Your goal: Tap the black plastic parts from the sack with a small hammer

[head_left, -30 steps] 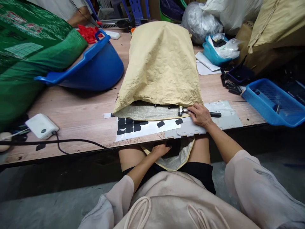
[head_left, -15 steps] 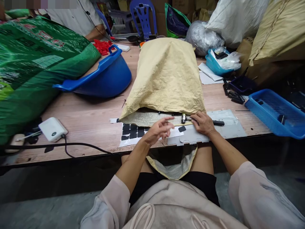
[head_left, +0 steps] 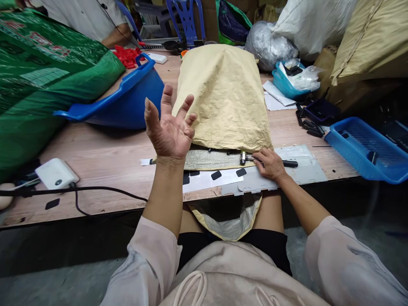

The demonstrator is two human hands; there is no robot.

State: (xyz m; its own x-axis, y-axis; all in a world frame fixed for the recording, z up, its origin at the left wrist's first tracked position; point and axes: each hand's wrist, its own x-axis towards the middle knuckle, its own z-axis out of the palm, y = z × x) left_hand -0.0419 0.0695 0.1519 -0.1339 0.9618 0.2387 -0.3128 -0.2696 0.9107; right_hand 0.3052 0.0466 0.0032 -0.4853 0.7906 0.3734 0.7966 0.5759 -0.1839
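My left hand is raised in front of the yellow woven sack, palm showing and fingers spread, with nothing in it. At the sack's mouth, my right hand has its fingers round the handle of a small hammer, whose metal head points left. The hammer lies over the sack's silvery inner edge. Below that edge is a white sheet with black rounded pads, partly hidden by my left forearm. A grey flat board lies under my right hand. Small dark pieces show inside the sack's opening.
A blue basin stands tilted beside a big green sack at left. A white box with a black cable lies nearer. At right are a blue basket and a teal basket. Another person's arm shows behind.
My left hand has risen from beside the sack's mouth, up and to the left, and its fingers have spread. My right hand stays on the hammer. The view has shifted slightly.
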